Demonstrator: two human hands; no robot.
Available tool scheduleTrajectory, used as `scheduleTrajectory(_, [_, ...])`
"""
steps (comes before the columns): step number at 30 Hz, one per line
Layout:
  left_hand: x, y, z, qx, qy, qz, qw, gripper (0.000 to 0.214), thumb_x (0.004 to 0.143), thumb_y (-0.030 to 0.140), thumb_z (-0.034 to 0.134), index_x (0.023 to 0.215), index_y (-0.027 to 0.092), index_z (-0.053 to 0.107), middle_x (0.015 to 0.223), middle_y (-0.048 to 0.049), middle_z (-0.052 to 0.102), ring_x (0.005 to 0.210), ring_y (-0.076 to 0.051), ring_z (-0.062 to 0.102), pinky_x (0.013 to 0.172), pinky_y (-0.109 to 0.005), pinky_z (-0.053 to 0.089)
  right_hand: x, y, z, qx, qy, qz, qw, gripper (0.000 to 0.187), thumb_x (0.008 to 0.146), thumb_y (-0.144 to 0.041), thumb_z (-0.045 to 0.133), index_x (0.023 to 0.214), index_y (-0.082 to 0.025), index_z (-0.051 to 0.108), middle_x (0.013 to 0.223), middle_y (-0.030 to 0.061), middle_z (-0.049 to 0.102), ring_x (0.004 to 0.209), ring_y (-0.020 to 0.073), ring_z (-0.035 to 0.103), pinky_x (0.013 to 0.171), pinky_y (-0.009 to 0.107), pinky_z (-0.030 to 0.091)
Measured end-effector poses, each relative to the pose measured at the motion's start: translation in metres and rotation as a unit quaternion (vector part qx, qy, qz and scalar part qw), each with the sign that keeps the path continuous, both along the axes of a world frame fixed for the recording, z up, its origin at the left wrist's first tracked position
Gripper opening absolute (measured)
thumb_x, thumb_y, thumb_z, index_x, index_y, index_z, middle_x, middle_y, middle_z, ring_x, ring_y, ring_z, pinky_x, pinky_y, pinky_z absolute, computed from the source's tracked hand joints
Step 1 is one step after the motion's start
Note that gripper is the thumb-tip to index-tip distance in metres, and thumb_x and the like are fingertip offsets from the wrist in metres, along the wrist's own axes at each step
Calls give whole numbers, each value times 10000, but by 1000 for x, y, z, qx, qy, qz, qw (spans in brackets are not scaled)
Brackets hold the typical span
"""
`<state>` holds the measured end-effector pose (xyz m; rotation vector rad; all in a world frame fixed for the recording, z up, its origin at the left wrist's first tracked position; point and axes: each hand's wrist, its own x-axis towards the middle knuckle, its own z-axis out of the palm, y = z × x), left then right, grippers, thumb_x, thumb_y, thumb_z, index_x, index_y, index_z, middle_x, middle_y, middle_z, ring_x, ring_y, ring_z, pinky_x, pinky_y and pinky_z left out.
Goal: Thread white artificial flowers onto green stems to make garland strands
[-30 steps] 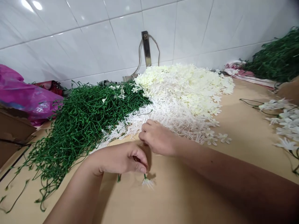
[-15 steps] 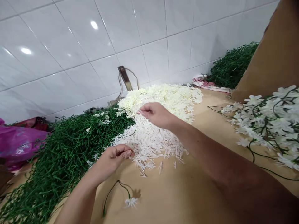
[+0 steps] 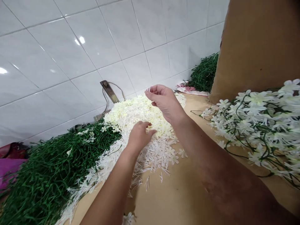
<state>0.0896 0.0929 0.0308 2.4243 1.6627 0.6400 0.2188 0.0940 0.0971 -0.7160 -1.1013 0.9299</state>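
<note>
My left hand (image 3: 140, 136) reaches over the pile with thumb and fingers apart, and nothing shows in it. Under and beyond it spread pale yellow-white flower petals (image 3: 124, 109). Closer to me lie loose thin white stamen pieces (image 3: 156, 156). Raised above the far side of the petals, my right hand (image 3: 162, 101) pinches a small white stamen piece (image 3: 148, 90) between thumb and fingertips. Part of a white flower (image 3: 128, 218) shows at the bottom edge, beside my left forearm.
Green plastic stems (image 3: 53, 159) are heaped on the left. Assembled white flowers (image 3: 255, 122) pile up on the right, before an upright cardboard sheet (image 3: 255, 47). More green stems (image 3: 205, 72) lie by the tiled wall (image 3: 131, 31). A metal bracket (image 3: 109, 91) leans there.
My left hand has moved forward and right over the petals, its pinch now spread apart. My right hand has risen, still pinching. The view has turned right, and the single flower has shifted mostly out of sight.
</note>
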Motion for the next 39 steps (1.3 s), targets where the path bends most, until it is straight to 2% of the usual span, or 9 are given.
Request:
scheduleTrajectory(5, [9,2,-5,16,12,-4,1000,170,692,284,529,794,190,627,833,-53,568,689,-153,503,623,-273,369,-6,-2,-1,-1,-5,32,999,134,657,-239,601,649,-158,494,636,-34,465,576,54,412,557,204,352])
scheduleTrajectory(10, [-24,5,13,-33,-109,96,989,191,719,315,483,726,170,606,616,-17,544,538,-116,452,540,-251,353,-15,-3,-6,-14,-55,72,996,66,668,-186,573,687,-157,518,653,-12,506,611,74,455,586,224,372])
scheduleTrajectory(13, [-37,-5,19,-31,-128,80,988,195,716,321,491,774,171,603,661,-22,569,566,-114,468,554,-245,368,-23,0,-13,-8,-108,74,991,67,673,-211,571,680,-158,530,629,-8,496,586,80,442,573,240,376])
scheduleTrajectory(19, [3,-20,2,42,28,-37,998,188,674,281,559,838,203,610,886,-57,586,782,-187,516,715,-330,360,-28,0,-16,-11,-140,42,989,84,667,-229,570,693,-153,544,600,-14,472,572,82,428,563,246,384])
scheduleTrajectory(22, [16,-11,-2,31,7,-20,999,69,685,210,532,654,183,587,744,-35,590,724,-181,516,707,-343,346,-25,-2,-14,-13,-135,35,990,86,663,-226,564,692,-149,539,632,-12,488,584,78,433,571,241,387])
scheduleTrajectory(25, [6,0,4,-32,-150,4,988,73,694,197,515,632,170,541,596,1,533,565,-119,470,594,-277,355,-22,1,-16,-16,-120,37,992,103,648,-234,576,689,-149,537,657,-10,500,601,79,446,586,241,390])
scheduleTrajectory(28, [-20,1,17,-102,-348,29,931,67,692,200,526,643,155,516,523,36,458,484,-71,418,508,-212,336,-27,3,-21,-25,-98,56,993,126,630,-250,600,676,-152,536,650,-7,512,600,82,460,594,248,394])
scheduleTrajectory(34, [-71,-36,35,-234,-670,34,704,210,560,189,676,739,149,572,558,49,475,476,-26,419,477,-153,334,-62,-10,-35,-83,-99,188,974,134,611,-225,632,657,-151,530,583,-1,542,552,87,491,567,258,407])
scheduleTrajectory(39, [-100,-64,32,-211,-702,22,680,242,561,167,675,789,138,601,555,33,495,485,-32,418,439,-142,312,-91,-26,-47,-122,-103,267,950,154,610,-232,646,653,-149,524,574,1,554,552,87,505,588,269,416])
